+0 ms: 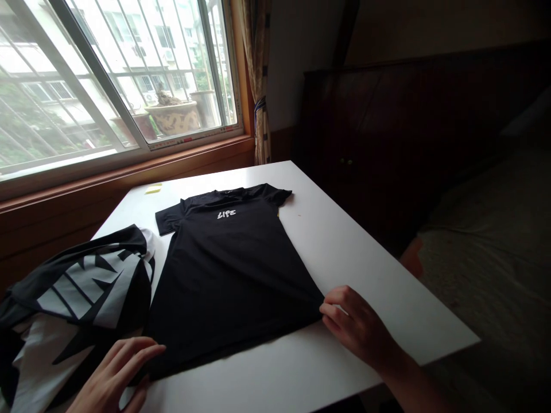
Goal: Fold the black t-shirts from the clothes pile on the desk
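A black T-shirt [228,269] with the white word LIFE on its chest lies spread flat on the white table [370,269], collar toward the window. My right hand [355,324] pinches the shirt's lower right hem corner, fingers curled. My left hand [116,376] rests at the lower left hem corner, fingers bent onto the cloth and gripping its edge.
A pile of black-and-white clothes [69,298] lies at the table's left, touching the shirt. A small yellow item [153,188] sits near the window sill. A dark cabinet [387,126] and a bed [495,241] stand to the right.
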{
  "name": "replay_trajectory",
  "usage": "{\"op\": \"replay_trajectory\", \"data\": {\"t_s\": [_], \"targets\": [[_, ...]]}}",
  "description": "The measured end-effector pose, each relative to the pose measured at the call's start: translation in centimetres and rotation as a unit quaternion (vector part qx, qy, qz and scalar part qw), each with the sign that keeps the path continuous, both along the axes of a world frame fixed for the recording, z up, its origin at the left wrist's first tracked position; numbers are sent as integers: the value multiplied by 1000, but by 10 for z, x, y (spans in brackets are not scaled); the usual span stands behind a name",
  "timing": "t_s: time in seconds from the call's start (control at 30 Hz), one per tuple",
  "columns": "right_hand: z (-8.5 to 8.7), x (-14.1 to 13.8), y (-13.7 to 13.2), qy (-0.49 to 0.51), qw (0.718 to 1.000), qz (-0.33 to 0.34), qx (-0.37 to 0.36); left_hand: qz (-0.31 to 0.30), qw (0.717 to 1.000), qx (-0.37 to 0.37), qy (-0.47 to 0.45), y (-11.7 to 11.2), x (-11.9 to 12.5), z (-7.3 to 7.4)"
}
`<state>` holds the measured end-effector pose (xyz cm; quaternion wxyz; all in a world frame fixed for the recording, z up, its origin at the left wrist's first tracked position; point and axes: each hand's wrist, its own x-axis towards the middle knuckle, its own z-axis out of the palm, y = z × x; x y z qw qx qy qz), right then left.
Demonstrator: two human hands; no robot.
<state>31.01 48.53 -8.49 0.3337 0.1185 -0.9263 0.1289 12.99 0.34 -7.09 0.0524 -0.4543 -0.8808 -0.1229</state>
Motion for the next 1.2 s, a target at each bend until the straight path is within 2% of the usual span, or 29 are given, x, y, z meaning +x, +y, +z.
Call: {"op": "replay_trajectory", "data": {"t_s": [0.13, 0.23, 0.33, 0.5, 0.63, 0.73, 0.83, 1.03, 1.2], "targets": [[1, 2, -1, -5, 1000, 5, 1, -63, 998, 30, -11, 58, -19, 30], [1, 4, -1, -6, 1000, 1, 5, -114, 993, 23, -28, 119, -37, 44], [0, 6, -4, 4, 1000, -2, 3, -178, 983, 27, -32, 186, -51, 51], [-2, 6, -9, -12, 1000, 4, -4, -297, 955, -17, -10, 290, -61, 50], [-2, 7, -9, -21, 1000, -9, 1, -368, 926, -46, 72, 345, -64, 37], [-3, 8, -8, -26, 1000, -15, -1, -389, 914, -62, 98, 367, -66, 27], [-3, 7, -8, -22, 1000, -6, 0, -400, 906, -73, 121, 378, -67, 21], [-5, 4, -7, -27, 1000, 8, -12, -395, 903, -76, 152, 386, -67, 19], [-6, 6, -6, -32, 999, 2, -25, -417, 891, -70, 168, 390, -69, 16]]}}
